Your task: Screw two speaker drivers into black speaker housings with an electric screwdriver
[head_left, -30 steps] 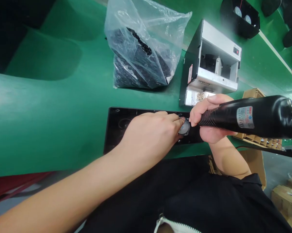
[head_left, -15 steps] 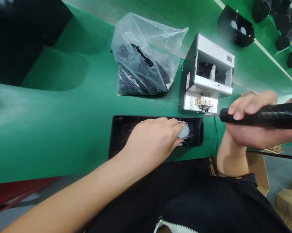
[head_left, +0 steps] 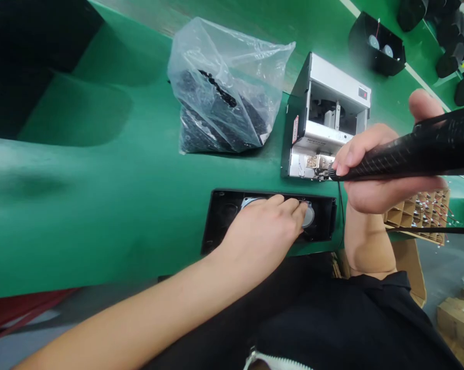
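Note:
My left hand (head_left: pixel 265 231) lies over a round metal speaker (head_left: pixel 307 216), its fingers pressing the speaker down inside a long black plastic housing (head_left: pixel 220 221). Another silver rim shows under those fingers, but I cannot tell what it belongs to. My right hand (head_left: pixel 382 187) grips a black electric screwdriver (head_left: pixel 409 159). The screwdriver's tip touches the outlet of a silver automatic screw feeder (head_left: pixel 336 87), just above the housing.
The housing and feeder stand on a green bench mat (head_left: pixel 101 216). A clear plastic bag (head_left: pixel 220 87) of black parts stands to the feeder's left. Black fan units (head_left: pixel 376 43) sit top right, a cardboard tray of wired parts (head_left: pixel 417 216) lies right, and boxes (head_left: pixel 458 324) sit on the floor.
The screwdriver has moved from the speaker to the feeder's outlet, and its body now tilts up to the right. My left hand stays on the speaker.

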`<action>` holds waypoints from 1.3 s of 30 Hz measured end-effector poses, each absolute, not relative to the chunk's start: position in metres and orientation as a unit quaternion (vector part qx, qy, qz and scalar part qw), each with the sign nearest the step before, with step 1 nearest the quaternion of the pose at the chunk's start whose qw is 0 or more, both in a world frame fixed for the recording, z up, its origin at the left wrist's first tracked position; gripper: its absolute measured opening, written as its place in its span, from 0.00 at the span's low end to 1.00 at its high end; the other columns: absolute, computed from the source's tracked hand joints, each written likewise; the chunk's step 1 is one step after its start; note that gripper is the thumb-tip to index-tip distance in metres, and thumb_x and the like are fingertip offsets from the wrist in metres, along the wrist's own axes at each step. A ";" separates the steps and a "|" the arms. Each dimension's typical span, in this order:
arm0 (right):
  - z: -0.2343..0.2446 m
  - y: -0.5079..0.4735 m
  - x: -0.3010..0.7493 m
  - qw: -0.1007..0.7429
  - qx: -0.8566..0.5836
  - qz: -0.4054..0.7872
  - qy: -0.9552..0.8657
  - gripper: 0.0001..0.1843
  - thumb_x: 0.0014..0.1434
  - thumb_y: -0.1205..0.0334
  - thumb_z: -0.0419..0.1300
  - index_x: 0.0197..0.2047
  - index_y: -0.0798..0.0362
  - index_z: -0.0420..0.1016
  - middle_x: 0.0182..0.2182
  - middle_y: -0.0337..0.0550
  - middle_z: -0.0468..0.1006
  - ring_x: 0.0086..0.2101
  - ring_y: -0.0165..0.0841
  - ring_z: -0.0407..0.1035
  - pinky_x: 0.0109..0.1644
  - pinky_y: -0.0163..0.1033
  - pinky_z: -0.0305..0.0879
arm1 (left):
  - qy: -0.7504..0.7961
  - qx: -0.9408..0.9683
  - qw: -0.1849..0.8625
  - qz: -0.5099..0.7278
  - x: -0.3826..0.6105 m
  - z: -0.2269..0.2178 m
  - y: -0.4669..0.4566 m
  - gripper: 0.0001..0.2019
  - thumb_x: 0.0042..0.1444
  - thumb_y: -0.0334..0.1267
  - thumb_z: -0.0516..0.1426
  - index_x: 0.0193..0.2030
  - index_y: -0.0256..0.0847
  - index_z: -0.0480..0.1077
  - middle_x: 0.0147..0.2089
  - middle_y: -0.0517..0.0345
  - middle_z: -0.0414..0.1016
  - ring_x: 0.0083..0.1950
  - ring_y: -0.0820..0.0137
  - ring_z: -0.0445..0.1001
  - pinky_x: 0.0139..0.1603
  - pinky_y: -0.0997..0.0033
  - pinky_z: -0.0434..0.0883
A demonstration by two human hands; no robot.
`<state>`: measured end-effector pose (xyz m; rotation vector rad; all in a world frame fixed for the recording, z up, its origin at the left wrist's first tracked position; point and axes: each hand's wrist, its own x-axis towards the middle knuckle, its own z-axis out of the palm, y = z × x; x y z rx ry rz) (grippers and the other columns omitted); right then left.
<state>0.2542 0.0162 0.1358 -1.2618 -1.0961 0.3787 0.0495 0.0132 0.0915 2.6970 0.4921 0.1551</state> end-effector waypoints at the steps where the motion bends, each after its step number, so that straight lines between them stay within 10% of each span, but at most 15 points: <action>1: 0.135 0.016 0.254 0.663 -0.547 0.155 -0.487 0.46 0.69 0.07 0.47 0.74 0.25 0.71 0.27 0.32 0.61 0.19 0.36 0.57 0.22 0.44 0.62 | 0.177 0.963 0.196 0.060 0.047 0.091 0.015 0.13 0.78 0.31 0.66 0.64 0.38 0.87 0.57 0.49 0.95 0.47 0.54 0.88 0.43 0.55 0.77; 7: 0.160 0.006 0.244 0.655 -0.566 0.104 -0.490 0.56 0.66 0.04 0.52 0.84 0.26 0.68 0.25 0.29 0.63 0.16 0.35 0.57 0.19 0.43 0.64 | 0.190 0.955 0.214 0.075 0.041 0.087 0.021 0.07 0.78 0.36 0.68 0.56 0.42 0.90 0.52 0.49 0.95 0.46 0.52 0.89 0.43 0.54 0.77; 13: 0.193 -0.038 0.228 0.749 -0.493 0.187 -0.400 0.25 0.71 0.20 0.70 0.51 0.28 0.94 0.23 0.29 0.79 0.16 0.29 0.67 0.23 0.37 0.73 | 0.206 0.948 0.235 0.061 0.046 0.089 0.017 0.20 0.74 0.41 0.74 0.69 0.41 0.87 0.61 0.48 0.96 0.50 0.49 0.93 0.44 0.54 0.79; 21: 0.151 -0.098 0.229 0.706 -0.507 0.178 -0.462 0.31 0.81 0.23 0.57 0.72 0.25 0.87 0.25 0.30 0.78 0.17 0.35 0.69 0.22 0.43 0.78 | 0.210 0.948 0.236 0.027 0.054 0.092 0.017 0.08 0.74 0.39 0.72 0.57 0.47 0.88 0.56 0.53 0.97 0.44 0.52 0.93 0.36 0.56 0.70; 32: 0.126 -0.099 0.232 0.682 -0.529 0.180 -0.472 0.33 0.81 0.19 0.48 0.70 0.19 0.85 0.24 0.28 0.74 0.16 0.32 0.66 0.22 0.40 0.75 | 0.232 0.937 0.261 0.020 0.052 0.092 0.018 0.08 0.76 0.41 0.68 0.56 0.51 0.89 0.53 0.53 0.96 0.45 0.49 0.92 0.38 0.56 0.68; 39: 0.119 -0.104 0.236 0.672 -0.538 0.180 -0.476 0.31 0.75 0.18 0.61 0.70 0.21 0.84 0.25 0.27 0.75 0.17 0.33 0.66 0.23 0.41 0.75 | 0.240 0.934 0.266 0.008 0.055 0.097 0.019 0.07 0.77 0.43 0.68 0.55 0.51 0.89 0.53 0.52 0.96 0.48 0.49 0.92 0.39 0.56 0.67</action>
